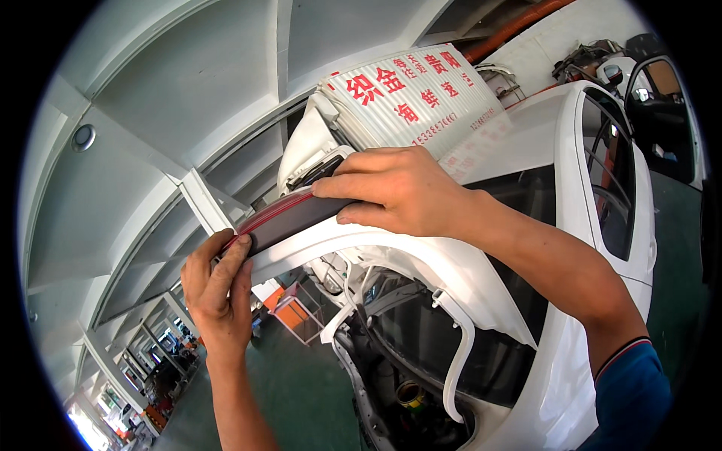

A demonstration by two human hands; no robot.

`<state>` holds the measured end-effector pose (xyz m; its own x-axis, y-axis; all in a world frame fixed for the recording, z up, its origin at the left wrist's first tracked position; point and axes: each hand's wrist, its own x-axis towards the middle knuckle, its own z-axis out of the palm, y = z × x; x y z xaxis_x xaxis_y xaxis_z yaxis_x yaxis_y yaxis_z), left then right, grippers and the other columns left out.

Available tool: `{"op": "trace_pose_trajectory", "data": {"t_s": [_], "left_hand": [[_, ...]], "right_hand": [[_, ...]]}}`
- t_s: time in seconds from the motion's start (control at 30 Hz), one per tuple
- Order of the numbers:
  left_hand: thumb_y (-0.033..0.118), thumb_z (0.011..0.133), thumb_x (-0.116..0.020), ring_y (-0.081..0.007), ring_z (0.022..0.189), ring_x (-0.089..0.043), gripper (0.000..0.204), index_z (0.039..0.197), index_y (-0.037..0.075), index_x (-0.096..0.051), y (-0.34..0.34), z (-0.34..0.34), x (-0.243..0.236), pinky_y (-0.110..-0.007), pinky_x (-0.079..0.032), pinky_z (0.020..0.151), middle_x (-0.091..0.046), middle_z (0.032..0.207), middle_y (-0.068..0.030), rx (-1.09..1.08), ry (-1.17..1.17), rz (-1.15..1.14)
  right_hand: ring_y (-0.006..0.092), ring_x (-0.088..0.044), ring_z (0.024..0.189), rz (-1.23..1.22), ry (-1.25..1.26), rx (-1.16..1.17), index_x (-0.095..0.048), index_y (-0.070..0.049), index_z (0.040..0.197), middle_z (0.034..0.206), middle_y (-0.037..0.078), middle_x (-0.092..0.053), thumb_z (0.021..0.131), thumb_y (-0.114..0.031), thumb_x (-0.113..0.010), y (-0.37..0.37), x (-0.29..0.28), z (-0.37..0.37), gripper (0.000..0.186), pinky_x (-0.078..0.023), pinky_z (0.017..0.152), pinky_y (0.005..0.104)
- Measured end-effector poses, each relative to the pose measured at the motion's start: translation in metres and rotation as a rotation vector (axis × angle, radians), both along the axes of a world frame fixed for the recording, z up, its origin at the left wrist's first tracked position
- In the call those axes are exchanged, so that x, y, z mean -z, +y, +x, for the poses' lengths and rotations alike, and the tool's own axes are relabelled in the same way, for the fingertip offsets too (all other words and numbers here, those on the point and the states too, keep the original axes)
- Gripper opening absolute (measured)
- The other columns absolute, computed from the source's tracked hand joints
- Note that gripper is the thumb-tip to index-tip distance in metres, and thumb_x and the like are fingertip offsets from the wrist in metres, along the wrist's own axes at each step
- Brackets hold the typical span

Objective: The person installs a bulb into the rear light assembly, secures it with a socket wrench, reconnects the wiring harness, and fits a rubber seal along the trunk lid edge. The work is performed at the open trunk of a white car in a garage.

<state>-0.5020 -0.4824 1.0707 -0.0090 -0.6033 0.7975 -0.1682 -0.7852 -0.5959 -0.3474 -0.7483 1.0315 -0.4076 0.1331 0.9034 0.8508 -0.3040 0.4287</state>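
Observation:
A long strip (295, 218), dark grey on its face with a red edge, lies along the outer edge of a raised white car lid (391, 242). My left hand (219, 289) is closed round the strip's left end, the thumb pressed against its face. Farther right, my right hand (410, 192) grips the strip, fingertips over its top edge and thumb beneath. My palms hide parts of the strip, so I cannot tell how it is fastened. A curved white hinge arm (465, 361) shows under the lid.
The white car body (560, 376) fills the right side, its dark glass (481, 368) below the lid. Behind stands a truck with a white ribbed box (406, 105) and red lettering. An open car door (665, 105) is at far right. A stand with orange panels (293, 316) is on the green floor.

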Motion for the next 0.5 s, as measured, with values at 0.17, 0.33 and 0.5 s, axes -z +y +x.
{"op": "trace_pose_trajectory", "data": {"t_s": [0.17,0.33,0.5], "left_hand": [[0.000,0.077,-0.083,-0.0290,0.105,-0.067,0.044,0.119,0.011,-0.076,0.000,0.004,0.001,-0.040,-0.049,0.089,-0.072,0.122,-0.0131,0.002,-0.057,0.045],[0.000,0.076,-0.084,-0.0305,0.103,-0.068,0.045,0.119,0.011,-0.075,0.003,0.006,0.000,-0.041,-0.050,0.090,-0.073,0.121,-0.0136,-0.018,-0.079,0.072],[-0.001,0.076,-0.083,-0.0301,0.104,-0.068,0.045,0.119,0.010,-0.075,0.005,0.007,0.001,-0.040,-0.050,0.090,-0.072,0.121,-0.0145,-0.023,-0.102,0.088]], "right_hand": [[0.0274,-0.071,0.092,-0.057,0.038,-0.006,-0.073,-0.014,0.123,0.101,0.005,-0.072,0.086,-0.026,-0.080,-0.002,-0.002,0.003,0.039,-0.057,0.075,0.0401],[0.0296,-0.071,0.094,-0.104,0.067,-0.067,-0.072,-0.009,0.128,0.107,0.010,-0.073,0.085,-0.018,-0.083,-0.007,-0.001,0.003,0.046,-0.058,0.079,0.0378],[0.0317,-0.072,0.098,-0.149,0.200,-0.174,-0.071,-0.004,0.129,0.112,0.013,-0.073,0.086,-0.017,-0.082,-0.012,-0.004,0.003,0.046,-0.058,0.084,0.0382]]}}
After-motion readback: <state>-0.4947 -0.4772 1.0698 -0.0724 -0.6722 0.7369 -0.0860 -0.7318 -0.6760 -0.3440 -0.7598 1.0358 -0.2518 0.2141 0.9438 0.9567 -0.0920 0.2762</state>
